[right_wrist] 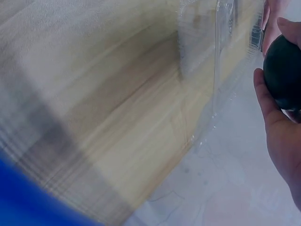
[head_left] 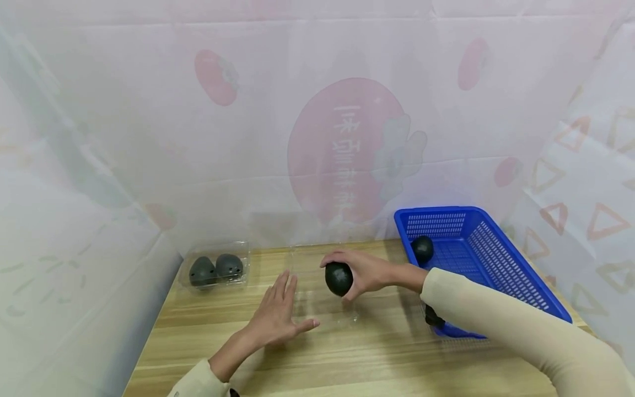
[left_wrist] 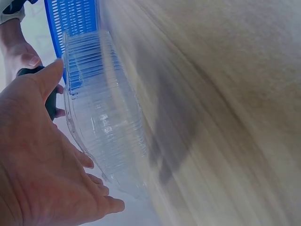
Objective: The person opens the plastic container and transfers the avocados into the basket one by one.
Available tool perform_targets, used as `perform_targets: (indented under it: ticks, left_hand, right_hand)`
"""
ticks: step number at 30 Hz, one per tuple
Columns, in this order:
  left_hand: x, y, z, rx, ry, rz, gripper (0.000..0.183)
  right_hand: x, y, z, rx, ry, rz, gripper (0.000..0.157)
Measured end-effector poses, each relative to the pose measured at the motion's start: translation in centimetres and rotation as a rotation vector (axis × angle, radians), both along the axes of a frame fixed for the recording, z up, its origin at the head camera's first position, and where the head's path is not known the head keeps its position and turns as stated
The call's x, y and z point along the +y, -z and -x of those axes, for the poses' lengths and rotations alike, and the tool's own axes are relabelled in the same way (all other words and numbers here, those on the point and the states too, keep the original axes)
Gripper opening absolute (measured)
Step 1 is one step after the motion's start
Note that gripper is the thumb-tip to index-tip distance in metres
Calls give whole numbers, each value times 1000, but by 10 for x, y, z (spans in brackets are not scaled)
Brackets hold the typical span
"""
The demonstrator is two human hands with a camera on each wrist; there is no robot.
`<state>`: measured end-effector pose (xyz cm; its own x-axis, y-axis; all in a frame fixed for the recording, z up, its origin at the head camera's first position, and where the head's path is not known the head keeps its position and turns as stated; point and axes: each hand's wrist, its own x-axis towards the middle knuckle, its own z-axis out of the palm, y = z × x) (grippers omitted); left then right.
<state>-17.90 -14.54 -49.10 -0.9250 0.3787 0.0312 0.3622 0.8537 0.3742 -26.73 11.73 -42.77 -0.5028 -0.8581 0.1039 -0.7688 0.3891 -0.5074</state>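
Note:
My right hand [head_left: 367, 271] grips a dark green avocado [head_left: 339, 278] between thumb and fingers, above a clear plastic clamshell box [head_left: 322, 311]. In the right wrist view the avocado [right_wrist: 282, 73] sits against the curved fingers. My left hand [head_left: 275, 317] is at the box's left side, fingers straight and thumb spread. The left wrist view shows its fingertips beside the rim of the clear box [left_wrist: 103, 122]; whether they touch it I cannot tell. Two dark avocados [head_left: 215, 268] lie in another clear box [head_left: 246, 264] at the back left.
A blue perforated basket [head_left: 516, 256] stands at the right, partly covered by my right sleeve [head_left: 496, 309]. One dark avocado [head_left: 422, 249] lies inside by its left wall. A dark thing [head_left: 434, 317] under the sleeve is mostly hidden. Printed cloth [head_left: 268, 138] closes off the wooden table's back and sides.

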Motion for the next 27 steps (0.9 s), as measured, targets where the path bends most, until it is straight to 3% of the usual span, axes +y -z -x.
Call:
perform_targets:
  ticks: [10, 20, 27]
  left_hand:
    - [7, -3, 7, 15, 3, 20, 105]
    - [14, 7, 14, 58, 67, 40, 110]
    - [16, 11, 17, 84, 101, 58, 110]
  right_hand:
    - [8, -15, 3, -7, 22, 20, 82]
    - [30, -35, 7, 2, 57, 42, 79]
    - [53, -42, 12, 32, 132, 35, 80]
